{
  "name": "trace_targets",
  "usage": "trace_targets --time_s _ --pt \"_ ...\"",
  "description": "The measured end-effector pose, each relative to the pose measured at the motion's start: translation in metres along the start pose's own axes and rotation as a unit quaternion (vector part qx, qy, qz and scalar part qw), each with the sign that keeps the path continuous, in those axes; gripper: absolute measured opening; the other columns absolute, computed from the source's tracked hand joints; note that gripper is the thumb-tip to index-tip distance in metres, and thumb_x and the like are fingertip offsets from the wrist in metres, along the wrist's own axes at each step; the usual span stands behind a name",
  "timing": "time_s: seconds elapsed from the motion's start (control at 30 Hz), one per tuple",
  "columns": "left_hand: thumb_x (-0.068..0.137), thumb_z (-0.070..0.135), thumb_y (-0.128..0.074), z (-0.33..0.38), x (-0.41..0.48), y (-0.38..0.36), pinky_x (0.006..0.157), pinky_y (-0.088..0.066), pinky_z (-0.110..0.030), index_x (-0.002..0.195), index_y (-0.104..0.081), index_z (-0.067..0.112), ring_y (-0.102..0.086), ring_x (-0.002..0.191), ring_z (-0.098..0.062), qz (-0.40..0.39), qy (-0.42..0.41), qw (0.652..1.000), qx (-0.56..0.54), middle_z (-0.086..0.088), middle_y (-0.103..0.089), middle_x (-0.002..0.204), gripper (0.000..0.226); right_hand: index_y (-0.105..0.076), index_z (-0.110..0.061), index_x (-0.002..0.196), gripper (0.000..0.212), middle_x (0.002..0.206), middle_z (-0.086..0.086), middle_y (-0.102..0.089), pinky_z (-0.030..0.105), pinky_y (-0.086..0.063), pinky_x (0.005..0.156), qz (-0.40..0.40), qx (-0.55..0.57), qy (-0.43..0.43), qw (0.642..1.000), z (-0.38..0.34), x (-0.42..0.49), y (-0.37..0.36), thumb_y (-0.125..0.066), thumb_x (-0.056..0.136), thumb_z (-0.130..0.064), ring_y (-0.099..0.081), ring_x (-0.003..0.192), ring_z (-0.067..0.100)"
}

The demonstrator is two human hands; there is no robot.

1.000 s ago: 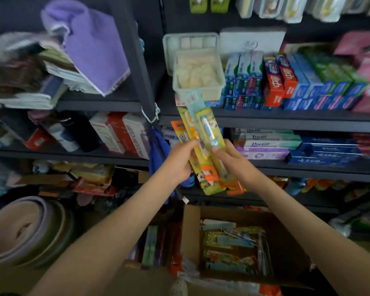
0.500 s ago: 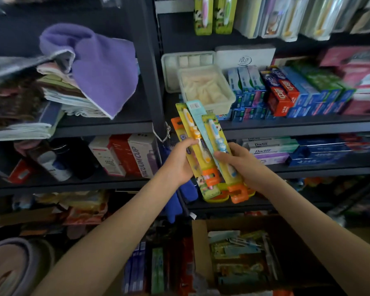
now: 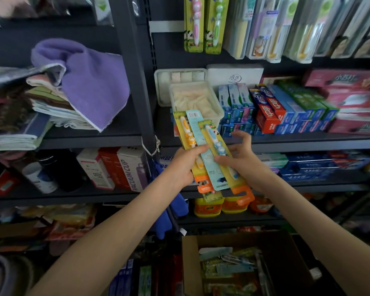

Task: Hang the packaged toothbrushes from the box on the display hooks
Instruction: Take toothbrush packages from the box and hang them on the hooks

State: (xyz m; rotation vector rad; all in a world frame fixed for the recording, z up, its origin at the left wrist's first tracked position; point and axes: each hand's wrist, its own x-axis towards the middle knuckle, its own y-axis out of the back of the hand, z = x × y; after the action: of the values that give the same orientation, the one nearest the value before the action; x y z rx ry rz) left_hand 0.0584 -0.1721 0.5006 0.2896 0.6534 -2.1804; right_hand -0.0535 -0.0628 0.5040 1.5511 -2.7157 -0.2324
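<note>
Lower centre-right: cardboard box (image 3: 189,265), top open, holding loose toothbrush packs (image 3: 229,268) lying flat and criss-crossed.

Centre: both hands are raised over the box and share a fan of packs (image 3: 201,133).
- Left hand (image 3: 183,165) grips the left edge, with the thumb laid across the fronts.
- Right hand (image 3: 241,159) holds the pack with the blue brush (image 3: 212,135). Its thumb is on the face and its upper fingers are lifted and spread.

Long axis of the fan: lower right to upper left, leaning away from the person. The orange ends (image 3: 241,194) point down towards the box and probably carry the hang slots. Blur prevents confirmation.

Behind the fan, on the shelf: a clear tub (image 3: 219,112) of pale pieces, with toothpaste cartons (image 3: 269,112) beside it.

Top of frame: hung green packs (image 3: 193,24) sit straight above the hands, axis vertical, and more hung packs run to the upper right. The hooks are cut off by the top edge.

Judgement: the target lies up and away from the hands, and the right hand is nearer the row. A pack would need flipping end for end before it is hung.
</note>
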Motion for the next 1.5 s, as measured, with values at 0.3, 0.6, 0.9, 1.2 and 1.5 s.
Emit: trace_targets --time_s 0.3,0.6,0.9,1.2,1.5 --pt "0.091 0.008 -0.062 0.001 -0.010 0.008 0.078 -0.057 -0.047 0.120 -0.063 0.009 -0.068 0.100 -0.032 -0.040 0.005 0.999 0.018 -0.016 -0.069 0.113 0.029 -0.058 -0.019 0.107 0.014 0.075 0.003 -0.048 0.019 -0.042 0.048 0.004 0.041 0.027 0.999 -0.014 0.004 0.010 -0.056 0.096 -0.011 -0.051 0.059 0.016" --pt "0.091 0.007 -0.061 -0.005 -0.027 0.031 0.070 -0.060 -0.041 0.119 -0.062 0.012 -0.072 0.085 -0.024 -0.058 -0.004 0.998 0.033 -0.010 -0.073 0.100 0.028 -0.057 -0.021 0.124 0.029 0.115 0.004 -0.062 0.017 -0.052 0.068 -0.105 -0.040 0.012 0.994 -0.006 0.000 0.002 -0.055 0.096 -0.013 -0.065 0.085 0.001" --pt "0.086 0.009 -0.061 -0.020 -0.035 0.047 0.087 -0.055 -0.049 0.122 -0.061 0.015 -0.066 0.107 -0.031 -0.095 -0.030 0.995 0.023 -0.014 -0.068 0.118 0.036 -0.025 -0.053 0.138 0.075 0.143 -0.006 -0.039 0.020 -0.053 0.073 -0.221 -0.097 0.066 0.968 0.005 -0.006 -0.003 -0.061 0.091 -0.008 -0.065 0.101 0.014" --pt "0.077 0.011 -0.060 -0.022 -0.037 0.049 0.085 -0.057 -0.043 0.120 -0.061 0.017 -0.069 0.100 -0.025 -0.150 -0.020 0.988 0.018 -0.007 -0.071 0.111 0.043 -0.043 -0.024 0.143 0.086 0.096 0.009 -0.039 0.041 -0.039 0.076 0.017 -0.503 0.326 0.800 0.015 -0.002 0.000 -0.080 0.068 -0.044 -0.031 0.087 0.021" --pt "0.080 0.006 -0.058 0.005 -0.043 0.044 0.083 -0.058 -0.041 0.114 -0.063 0.017 -0.069 0.100 -0.024 -0.177 -0.047 0.982 0.049 -0.010 -0.071 0.110 0.037 -0.064 -0.012 0.083 0.035 0.088 0.007 -0.061 0.055 -0.026 0.104 0.063 -0.629 0.476 0.612 0.009 0.003 0.022 -0.086 0.064 -0.032 -0.058 0.098 0.027"
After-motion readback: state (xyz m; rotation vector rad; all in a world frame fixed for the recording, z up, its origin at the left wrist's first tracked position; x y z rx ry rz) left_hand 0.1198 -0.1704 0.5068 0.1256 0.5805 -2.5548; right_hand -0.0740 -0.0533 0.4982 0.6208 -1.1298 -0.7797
